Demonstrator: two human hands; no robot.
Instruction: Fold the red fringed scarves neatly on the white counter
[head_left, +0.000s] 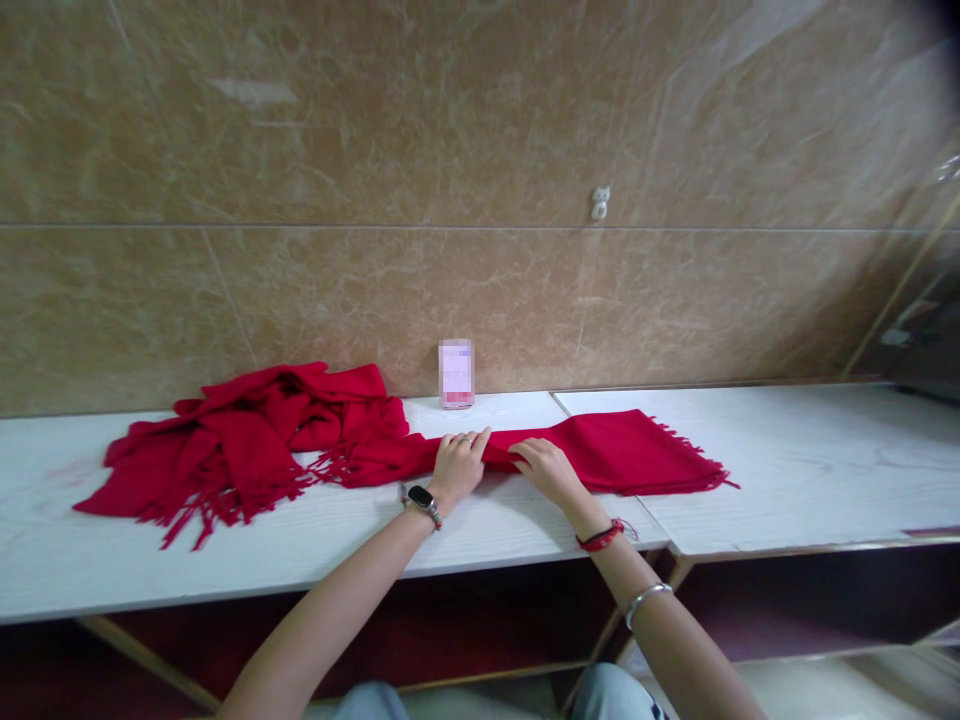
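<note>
So, far left on the white tabletop (810, 440) there's a rumpled heap of red cloth (262, 440), fringe spilling toward the front edge. Right beside it starts the red scarf (637, 450), a long strip running across the middle; can't tell if the 2 overlap where they meet. Behind the strip, a small upright thing (457, 373) stands near the wall, blurred out so no idea what it is.

Then the left hand (459, 465): fingers lying across the scarf, 1 digit sticking out to the right, and I can't tell if anything's pinched underneath. Just right of it, the right hand (549, 468) has its fingers bent over the bunched middle, maybe pinching, but the grip's hidden. Past that the scarf spreads out flatter and ends in fringe.

Handling-wise I'd guess it's light, soft and floppy, not slippery or fragile, but creases easily. I'd grab both long edges with 2 hands, not the fringe, which probably tangles.
</note>
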